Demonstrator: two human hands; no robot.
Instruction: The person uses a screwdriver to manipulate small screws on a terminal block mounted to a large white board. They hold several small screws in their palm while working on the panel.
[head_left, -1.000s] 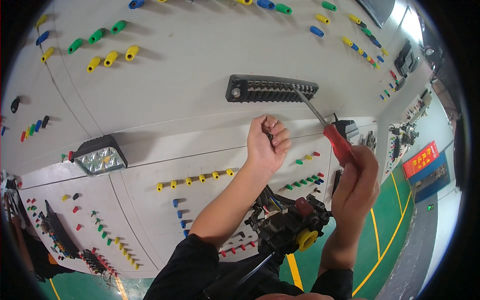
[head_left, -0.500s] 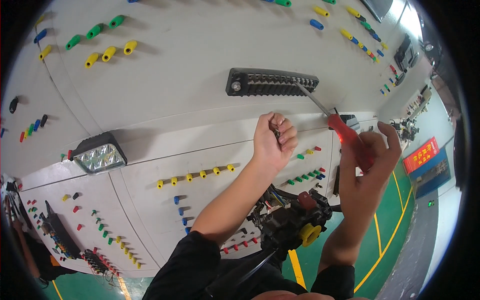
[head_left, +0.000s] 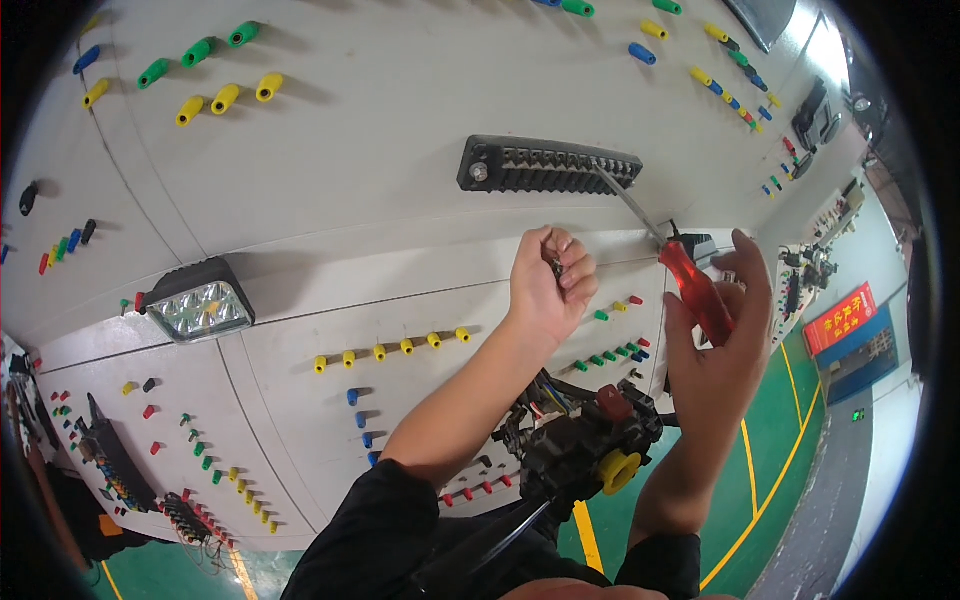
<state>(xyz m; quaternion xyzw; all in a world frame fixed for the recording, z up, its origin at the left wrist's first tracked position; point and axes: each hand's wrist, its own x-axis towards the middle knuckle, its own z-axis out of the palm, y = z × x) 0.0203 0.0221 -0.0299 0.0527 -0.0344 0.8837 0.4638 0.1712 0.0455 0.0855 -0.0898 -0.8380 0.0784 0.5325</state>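
Observation:
A black terminal strip with a row of screws is fixed to the pale panel. The red-handled screwdriver slants up to it, its tip among the screws at the right half. Around the handle is my right hand, its fingers loosely curled and the index finger raised. My left hand is curled just below the strip, closed on small metal pieces too small to name exactly. Below my hands sits a dark switch assembly with a yellow ring and loose wires.
A rectangular lamp is mounted at left, among coloured sockets. A part of another person shows at the left rim. A green floor with yellow lines and a wall with a red sign lie at right.
My right hand has loosened and shifted on the screwdriver handle, its index finger lifting. My left hand has moved slightly right. The screwdriver tip remains in the strip.

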